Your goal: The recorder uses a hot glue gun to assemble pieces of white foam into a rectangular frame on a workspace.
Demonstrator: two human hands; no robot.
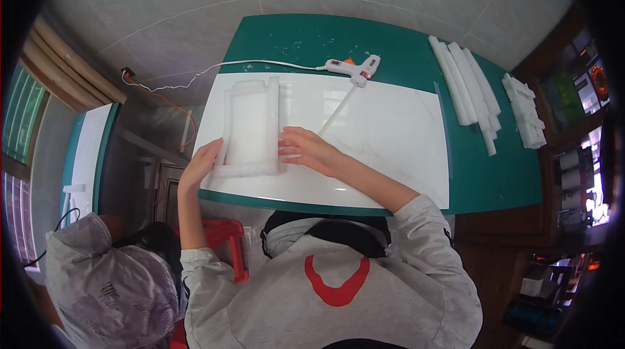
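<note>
A white foam tray (254,121), a flat sheet with raised strips along its edges, lies on the white board in front of me. My left hand (205,161) is at its lower left corner, fingers closed against the outer side wall. Opposite it, my right hand (311,150) has its fingers stretched out and a little apart, the tips at the right wall. Beyond that hand lies a white glue gun (355,70) with a pale glue stick (337,113) pointing toward me. Its white cord runs off to the left.
Several long white foam strips (459,82) lie on the green tabletop (501,180) at the right, beside a stack of short foam pieces (523,109). A red stool (228,235) stands below the table. Another person (114,277) sits at the lower left, near a second table (88,153).
</note>
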